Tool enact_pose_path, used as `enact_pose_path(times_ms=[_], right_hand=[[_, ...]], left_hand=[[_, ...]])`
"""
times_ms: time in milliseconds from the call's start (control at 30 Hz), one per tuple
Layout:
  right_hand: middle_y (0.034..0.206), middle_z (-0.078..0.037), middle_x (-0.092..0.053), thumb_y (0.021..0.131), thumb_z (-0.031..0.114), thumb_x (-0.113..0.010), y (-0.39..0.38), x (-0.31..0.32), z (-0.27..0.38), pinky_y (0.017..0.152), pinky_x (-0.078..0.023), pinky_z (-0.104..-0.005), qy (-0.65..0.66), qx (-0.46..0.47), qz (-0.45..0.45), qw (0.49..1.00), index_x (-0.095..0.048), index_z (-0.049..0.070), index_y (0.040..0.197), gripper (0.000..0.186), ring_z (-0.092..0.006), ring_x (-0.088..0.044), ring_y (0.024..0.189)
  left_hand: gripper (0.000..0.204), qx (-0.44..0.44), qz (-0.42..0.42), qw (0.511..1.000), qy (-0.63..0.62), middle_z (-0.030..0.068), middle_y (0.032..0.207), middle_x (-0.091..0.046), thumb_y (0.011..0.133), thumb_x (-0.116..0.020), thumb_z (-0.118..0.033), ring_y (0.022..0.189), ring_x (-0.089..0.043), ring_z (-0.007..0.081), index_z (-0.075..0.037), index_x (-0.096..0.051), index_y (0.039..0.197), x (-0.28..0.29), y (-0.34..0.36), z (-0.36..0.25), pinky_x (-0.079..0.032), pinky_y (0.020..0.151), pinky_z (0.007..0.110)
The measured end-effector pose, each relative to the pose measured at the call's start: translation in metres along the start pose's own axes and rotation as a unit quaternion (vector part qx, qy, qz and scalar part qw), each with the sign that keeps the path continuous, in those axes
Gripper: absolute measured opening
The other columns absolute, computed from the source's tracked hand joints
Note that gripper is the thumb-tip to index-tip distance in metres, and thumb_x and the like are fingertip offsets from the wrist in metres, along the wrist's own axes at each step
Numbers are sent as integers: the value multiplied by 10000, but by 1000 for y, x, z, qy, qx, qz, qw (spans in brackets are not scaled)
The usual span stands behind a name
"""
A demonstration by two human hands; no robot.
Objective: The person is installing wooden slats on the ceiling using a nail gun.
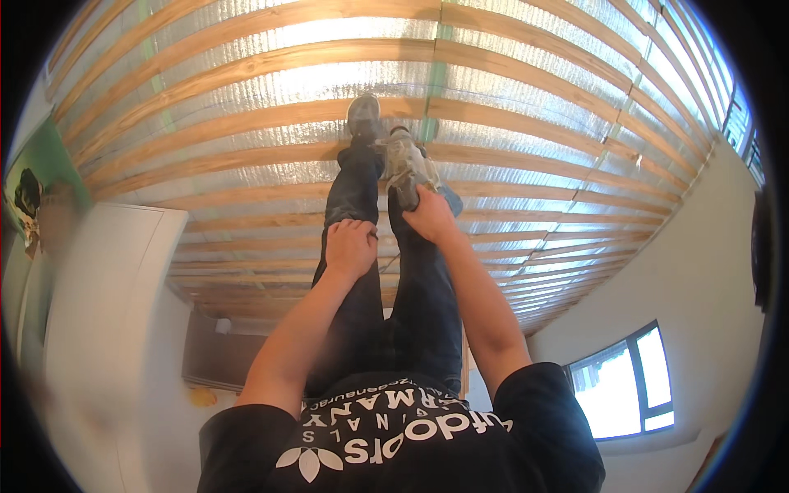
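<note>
My right hand [431, 215] is closed round the dark handle of a dusty, grey-beige power tool [404, 156]. The tool is held in front of my right leg, and its exact kind is hard to make out. It partly covers my right shoe [450, 200]. My left hand [352, 248] rests on my left leg [352, 197] around the knee, fingers lying over the dark trousers with no tool in them. My left shoe [363, 111] stands on the wooden battens [271, 111] of the floor.
Silvery foil [534, 107] lies between the long, parallel battens. A pale wall [699, 271] with a window [629, 382] bounds the right side. At left are a white panel [115, 279] and a green panel [62, 164].
</note>
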State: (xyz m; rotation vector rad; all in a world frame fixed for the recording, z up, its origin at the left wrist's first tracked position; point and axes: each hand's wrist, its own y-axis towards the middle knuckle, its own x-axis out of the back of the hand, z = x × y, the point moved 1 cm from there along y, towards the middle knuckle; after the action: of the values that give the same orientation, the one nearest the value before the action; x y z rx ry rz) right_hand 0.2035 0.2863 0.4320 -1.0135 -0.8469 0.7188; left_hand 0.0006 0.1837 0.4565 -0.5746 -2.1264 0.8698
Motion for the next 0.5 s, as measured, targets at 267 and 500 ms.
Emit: enact_pose_path(times_ms=[267, 500], right_hand=[[1089, -309, -746, 817, 260, -810, 15, 8, -2, 980, -555, -555, -7, 6, -7, 1000, -664, 4, 1184, 471, -517, -679, 1118], [1091, -314, -743, 821, 260, -805, 21, 8, 3, 980, -552, -562, -31, 3, 11, 999, -665, 18, 1185, 460, -522, -675, 1115]], left_hand=[[103, -53, -81, 995, -10, 44, 891, -774, 824, -681, -96, 942, -720, 291, -138, -765, 867, 7, 7, -9, -524, 855, 476], [97, -10, 9, 1000, -13, 22, 965, -776, 896, -679, -155, 1059, -697, 248, -143, -769, 932, 9, 11, -5, -473, 1019, 451]])
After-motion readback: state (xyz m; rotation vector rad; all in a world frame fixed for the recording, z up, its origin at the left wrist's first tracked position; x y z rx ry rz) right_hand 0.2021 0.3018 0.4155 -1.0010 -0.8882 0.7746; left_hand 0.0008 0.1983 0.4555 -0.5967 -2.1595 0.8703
